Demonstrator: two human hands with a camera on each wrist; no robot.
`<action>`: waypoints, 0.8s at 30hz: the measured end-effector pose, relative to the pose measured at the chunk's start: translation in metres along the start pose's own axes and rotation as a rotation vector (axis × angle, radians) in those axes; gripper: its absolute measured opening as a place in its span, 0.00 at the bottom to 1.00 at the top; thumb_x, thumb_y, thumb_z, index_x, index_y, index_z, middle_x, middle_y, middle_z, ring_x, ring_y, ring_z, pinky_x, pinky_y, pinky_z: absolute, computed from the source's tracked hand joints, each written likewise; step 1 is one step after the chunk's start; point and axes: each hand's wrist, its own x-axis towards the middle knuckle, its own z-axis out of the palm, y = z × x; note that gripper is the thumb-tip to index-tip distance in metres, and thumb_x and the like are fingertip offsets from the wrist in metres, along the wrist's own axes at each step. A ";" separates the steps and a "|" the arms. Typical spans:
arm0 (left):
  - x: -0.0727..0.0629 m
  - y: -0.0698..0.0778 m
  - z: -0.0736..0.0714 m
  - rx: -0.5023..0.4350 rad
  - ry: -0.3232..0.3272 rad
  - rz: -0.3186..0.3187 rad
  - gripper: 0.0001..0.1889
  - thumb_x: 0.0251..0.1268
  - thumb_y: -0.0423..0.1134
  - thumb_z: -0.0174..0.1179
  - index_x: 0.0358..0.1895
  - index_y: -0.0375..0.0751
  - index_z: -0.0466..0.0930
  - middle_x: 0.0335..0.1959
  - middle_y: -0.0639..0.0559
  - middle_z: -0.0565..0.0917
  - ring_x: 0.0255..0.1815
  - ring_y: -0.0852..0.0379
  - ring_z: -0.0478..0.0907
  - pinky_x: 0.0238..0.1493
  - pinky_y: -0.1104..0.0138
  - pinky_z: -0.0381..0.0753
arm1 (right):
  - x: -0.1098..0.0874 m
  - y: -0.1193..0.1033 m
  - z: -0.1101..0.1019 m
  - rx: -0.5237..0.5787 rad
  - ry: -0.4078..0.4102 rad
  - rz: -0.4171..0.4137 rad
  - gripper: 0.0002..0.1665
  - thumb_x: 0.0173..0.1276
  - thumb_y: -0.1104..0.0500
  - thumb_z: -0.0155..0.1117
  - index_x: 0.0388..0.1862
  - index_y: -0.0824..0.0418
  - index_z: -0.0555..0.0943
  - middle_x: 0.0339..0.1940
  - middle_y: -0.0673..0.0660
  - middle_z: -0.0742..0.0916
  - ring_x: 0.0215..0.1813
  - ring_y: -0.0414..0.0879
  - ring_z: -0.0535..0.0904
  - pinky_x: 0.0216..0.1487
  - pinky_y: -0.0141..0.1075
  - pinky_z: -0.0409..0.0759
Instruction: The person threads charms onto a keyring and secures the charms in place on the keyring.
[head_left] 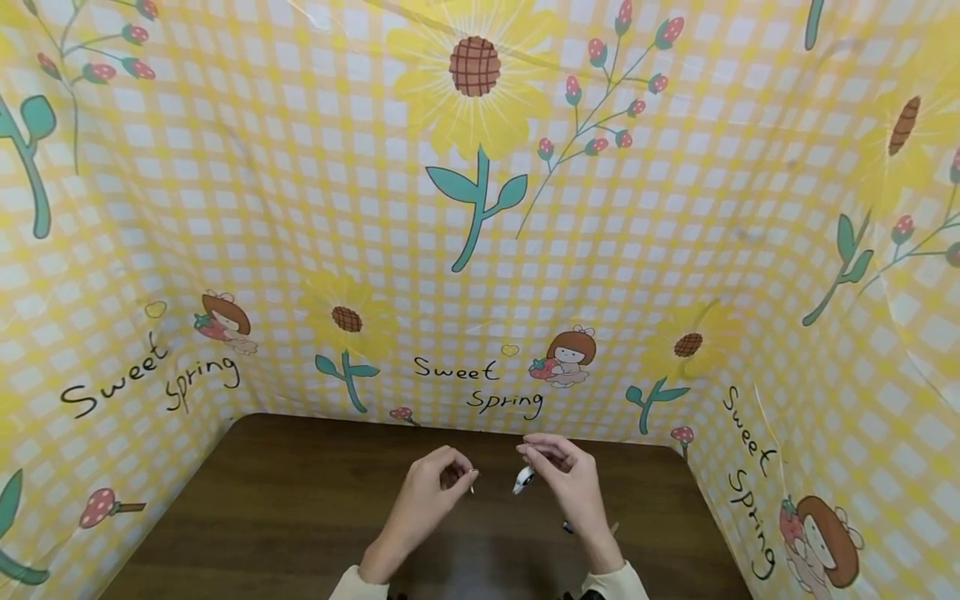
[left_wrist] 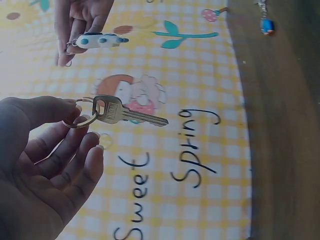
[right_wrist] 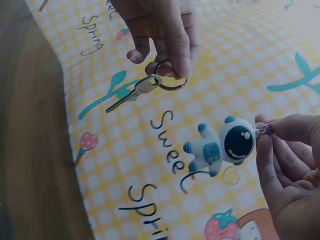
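Note:
My left hand [head_left: 437, 483] pinches a metal key ring [left_wrist: 80, 120] between thumb and forefinger. From that ring hangs a single key [left_wrist: 131, 114], its blade pointing away from the fingers. On the other side, my right hand [head_left: 566, 479] pinches the small metal clasp [right_wrist: 266, 130] of an astronaut charm [right_wrist: 215, 146]. The charm is white with blue patches and a dark visor, and dangles below the fingertips. Both hands are raised over the table, a short gap between the key and the charm.
A dark wooden table [head_left: 300, 500] lies below the hands. On it, near the right wrist, is a small blue object with a metal chain [left_wrist: 267, 26]. A yellow checked cloth [head_left: 300, 208] with flower prints stands around the table's back and sides.

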 end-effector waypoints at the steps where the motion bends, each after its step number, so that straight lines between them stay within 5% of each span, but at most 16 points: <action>1: 0.000 0.002 -0.001 0.002 0.006 0.008 0.10 0.68 0.29 0.72 0.33 0.50 0.84 0.29 0.64 0.79 0.28 0.66 0.74 0.30 0.70 0.79 | 0.000 -0.003 0.000 0.003 -0.002 -0.003 0.12 0.74 0.63 0.71 0.52 0.68 0.87 0.47 0.66 0.91 0.46 0.45 0.90 0.48 0.35 0.88; 9: -0.004 0.016 -0.005 -0.006 0.050 0.088 0.10 0.67 0.30 0.73 0.34 0.51 0.84 0.30 0.66 0.79 0.26 0.68 0.73 0.27 0.71 0.78 | -0.007 -0.014 0.003 0.006 -0.027 -0.015 0.11 0.74 0.68 0.70 0.52 0.72 0.87 0.52 0.67 0.90 0.45 0.45 0.89 0.48 0.35 0.88; 16: -0.003 0.024 -0.008 -0.034 0.113 0.185 0.11 0.66 0.29 0.73 0.35 0.51 0.84 0.30 0.67 0.79 0.26 0.68 0.73 0.26 0.71 0.77 | -0.005 -0.020 0.005 -0.033 -0.041 -0.097 0.09 0.77 0.66 0.66 0.48 0.73 0.88 0.43 0.67 0.91 0.38 0.43 0.89 0.44 0.34 0.89; 24: -0.002 0.035 -0.011 -0.073 0.131 0.196 0.09 0.68 0.32 0.73 0.36 0.52 0.85 0.30 0.67 0.78 0.26 0.67 0.73 0.25 0.71 0.77 | -0.004 -0.032 0.005 -0.029 -0.054 -0.143 0.14 0.74 0.69 0.69 0.57 0.71 0.82 0.39 0.65 0.92 0.37 0.44 0.90 0.41 0.35 0.89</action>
